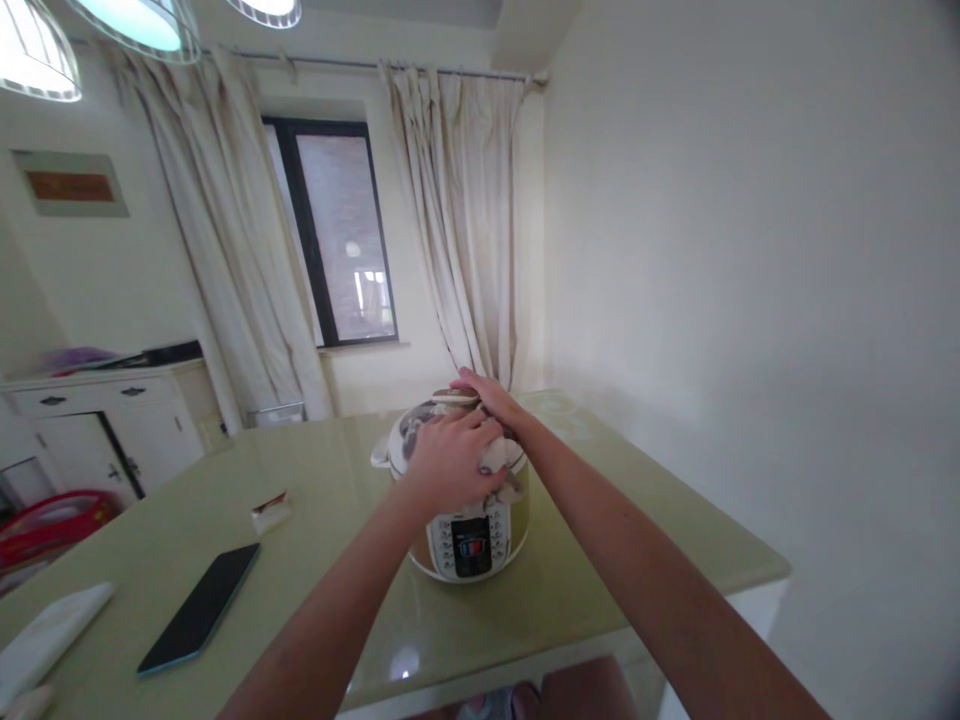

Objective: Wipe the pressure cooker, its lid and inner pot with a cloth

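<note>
An electric pressure cooker (441,548) stands on the table, its dark control panel facing me. A crumpled grey-and-white cloth (513,489) lies over its lid and hangs down the front right side. My left hand (454,455) is bent over the cloth, its fingers curled against it on top of the lid. Behind it, my right hand (489,398) reaches across the lid's top with its fingers stretched out flat beside the raised handle (455,398). Its palm side is hidden. The left hand and the cloth cover much of the lid.
The cooker stands on a glossy green table (315,590). To the left lie a phone (199,610), a small packet (271,512) and a white item (52,640). A red basin (56,525) and white cabinet (112,420) are beyond. A wall (750,250) borders the right.
</note>
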